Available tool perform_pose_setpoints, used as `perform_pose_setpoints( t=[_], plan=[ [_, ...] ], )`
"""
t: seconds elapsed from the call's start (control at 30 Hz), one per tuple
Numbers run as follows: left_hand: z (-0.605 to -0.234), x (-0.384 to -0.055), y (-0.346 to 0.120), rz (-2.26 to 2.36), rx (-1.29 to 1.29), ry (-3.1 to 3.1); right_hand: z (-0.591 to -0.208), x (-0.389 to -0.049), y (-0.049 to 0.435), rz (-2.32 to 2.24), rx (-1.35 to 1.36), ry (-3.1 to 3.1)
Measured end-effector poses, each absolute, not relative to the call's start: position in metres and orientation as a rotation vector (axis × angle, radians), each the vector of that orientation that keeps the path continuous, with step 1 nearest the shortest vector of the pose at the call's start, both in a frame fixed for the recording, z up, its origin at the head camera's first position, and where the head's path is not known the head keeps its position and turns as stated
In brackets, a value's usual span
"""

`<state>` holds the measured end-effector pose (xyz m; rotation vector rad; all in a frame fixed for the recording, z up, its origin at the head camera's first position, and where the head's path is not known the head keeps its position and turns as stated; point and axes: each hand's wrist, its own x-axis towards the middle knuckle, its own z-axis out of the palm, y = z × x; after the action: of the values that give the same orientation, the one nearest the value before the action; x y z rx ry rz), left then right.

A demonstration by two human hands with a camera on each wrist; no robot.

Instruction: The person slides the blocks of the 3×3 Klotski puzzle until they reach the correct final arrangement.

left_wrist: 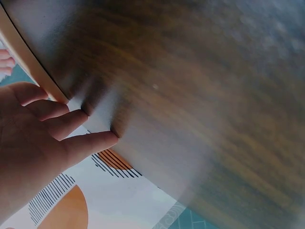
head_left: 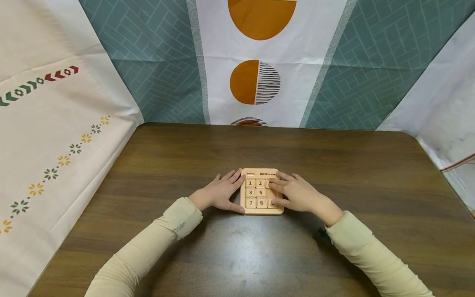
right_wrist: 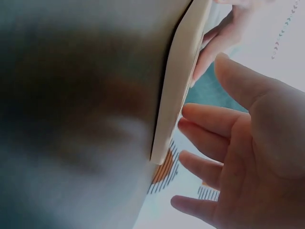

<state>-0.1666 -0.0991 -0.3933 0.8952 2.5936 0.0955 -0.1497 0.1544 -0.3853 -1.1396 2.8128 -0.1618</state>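
Note:
A light wooden number puzzle [head_left: 261, 212] lies flat on the table, its square tiles [head_left: 261, 192] set in rows. The numbers 1, 2, 3, 5, 7 and 6 can be read. My left hand [head_left: 222, 194] rests against the puzzle's left side, fingers spread and the thumb by its lower left corner. From the other side, my right hand [head_left: 299, 194] reaches over the right column, fingertips on the tiles there and hiding part of them. In the right wrist view the right hand's fingers [right_wrist: 209, 119] are extended beside the frame's edge.
The brown wooden table [head_left: 178, 148] surrounds the puzzle. Behind it hangs a patterned cloth [head_left: 156, 78] with orange half circles, and a white embroidered cloth [head_left: 67, 123] drapes along the left side. A small dark object [head_left: 324, 236] shows under the right wrist.

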Motion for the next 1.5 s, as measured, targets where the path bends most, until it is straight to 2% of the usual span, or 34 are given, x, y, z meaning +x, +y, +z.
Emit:
perform_pose_setpoints(
  t=[0.33, 0.77, 1.2, 1.5],
  plan=[
    [-0.395, -0.168, -0.099, 0.1, 0.89, 2.595, -0.384, -0.137, 0.144, -0.225, -1.283, 2.711],
    [-0.394, -0.167, -0.1, 0.083, 0.893, 2.597, -0.38, -0.135, 0.163, -0.184, -1.271, 2.732],
    [-0.394, -0.167, -0.099, 0.091, 0.882, 2.591, -0.377, -0.136, 0.125, -0.187, -1.296, 2.613],
    [-0.394, -0.167, -0.1, 0.104, 0.891, 2.594, -0.376, -0.136, 0.13, -0.183, -1.25, 2.612]
  ],
)
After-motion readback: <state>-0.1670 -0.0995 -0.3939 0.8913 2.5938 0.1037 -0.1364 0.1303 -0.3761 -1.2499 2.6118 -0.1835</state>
